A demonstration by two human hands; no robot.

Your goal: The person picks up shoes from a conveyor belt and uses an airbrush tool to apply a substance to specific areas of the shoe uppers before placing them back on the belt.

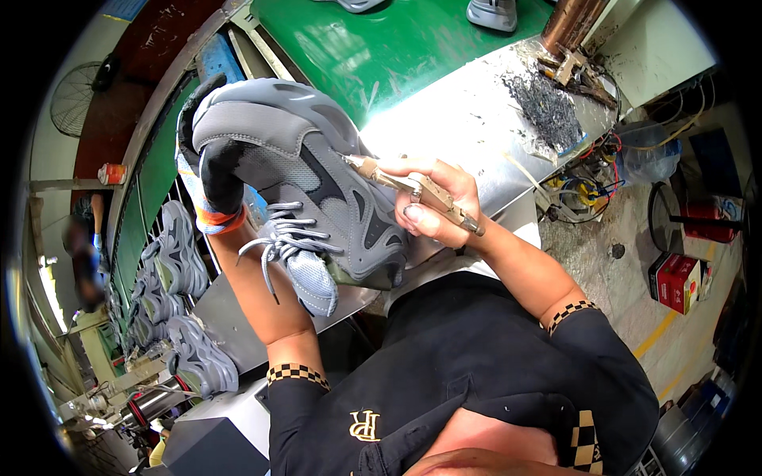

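A large grey lace-up sneaker point(305, 170) is tilted in front of me, toe toward my body. My left hand point(213, 163), in a glove with dark fingers and an orange-and-white cuff, is closed around the heel and collar. Some of its fingers are hidden by the shoe. My bare right hand point(440, 202) is wrapped round a slim, stained beige hand tool point(432, 195) with a narrow tip. That tip points at the shoe's side, close to the sole edge; whether it touches, I cannot tell. Loose grey laces point(294, 234) hang over the toe.
A metal bench top point(468, 111) with dark dried residue point(544, 111) lies beyond my right hand. Behind it runs a green belt point(349, 55) carrying more shoes. Several grey sneakers point(178, 246) sit on a rack at left. Tangled wires point(583, 190) hang at right. A person point(83, 246) is at far left.
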